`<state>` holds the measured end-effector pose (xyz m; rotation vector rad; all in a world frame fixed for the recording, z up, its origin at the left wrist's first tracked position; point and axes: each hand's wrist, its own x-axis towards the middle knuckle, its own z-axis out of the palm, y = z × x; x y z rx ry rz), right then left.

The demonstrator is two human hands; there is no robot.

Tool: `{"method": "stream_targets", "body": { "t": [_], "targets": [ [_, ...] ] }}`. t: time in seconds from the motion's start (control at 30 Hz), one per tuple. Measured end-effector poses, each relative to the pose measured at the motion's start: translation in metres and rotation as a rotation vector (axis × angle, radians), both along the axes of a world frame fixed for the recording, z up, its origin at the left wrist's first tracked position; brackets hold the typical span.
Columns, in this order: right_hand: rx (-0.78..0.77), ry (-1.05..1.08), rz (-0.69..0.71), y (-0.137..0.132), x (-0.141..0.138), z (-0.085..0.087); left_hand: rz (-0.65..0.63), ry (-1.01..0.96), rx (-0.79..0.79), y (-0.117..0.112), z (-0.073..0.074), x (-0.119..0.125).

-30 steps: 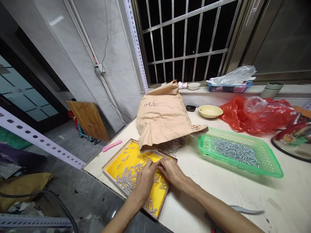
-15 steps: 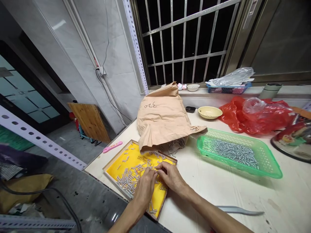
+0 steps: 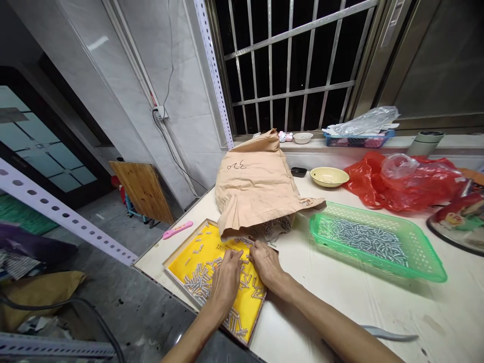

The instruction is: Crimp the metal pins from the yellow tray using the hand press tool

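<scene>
A shallow tray (image 3: pixel 180 279) with a yellow lining holds many small ridged metal pieces (image 3: pixel 197 281), loose and heaped. Over its middle, my left hand (image 3: pixel 226 276) has its fingers bent and the thumb close to the fingertips. Whatever it pinches is too small to make out. Beside it, my right hand (image 3: pixel 267 264) reaches over the tray's right edge near the bag mouth, fingers curled down among the pieces; its fingertips are partly hidden. A brown paper bag (image 3: pixel 257 184) lies with its open mouth over the tray's far edge, more metal pieces showing inside.
Right of the bag stands a green basket (image 3: pixel 425 252) of metal pieces. A pink cutter-like tool (image 3: pixel 177 230) lies left of the tray. Behind are a yellow bowl (image 3: pixel 329 177) and red plastic bags (image 3: pixel 401 184). A grey curved tool (image 3: pixel 391 334) lies at the right front.
My hands were close together at the fingertips; now they are apart. The right hand has moved toward the bag mouth, and the left has drawn slightly back from it. The view shifted slightly.
</scene>
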<state>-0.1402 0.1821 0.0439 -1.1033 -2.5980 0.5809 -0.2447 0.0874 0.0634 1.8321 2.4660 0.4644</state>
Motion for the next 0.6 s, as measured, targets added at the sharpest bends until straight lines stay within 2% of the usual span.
{"method": "stream_targets", "body": {
  "t": [0.17, 0.27, 0.37, 0.47, 0.6],
  "targets": [
    [0.014, 0.071, 0.126, -0.005, 0.012, 0.003, -0.094, 0.225, -0.117, 0.004, 0.001, 0.002],
    [-0.054, 0.139, 0.17, -0.01, 0.02, 0.001, -0.161, 0.305, -0.172, -0.003, -0.002, 0.005],
    [-0.114, 0.204, 0.172, -0.015, 0.022, -0.004, -0.155, 0.343, -0.201, -0.014, -0.006, 0.008],
    [-0.096, 0.227, 0.204, -0.019, 0.018, -0.009, -0.134, 0.258, -0.208, -0.023, -0.009, 0.006],
    [-0.075, 0.234, 0.284, -0.019, 0.014, -0.016, -0.129, -0.032, -0.121, -0.023, -0.008, -0.005]
  ]
}}
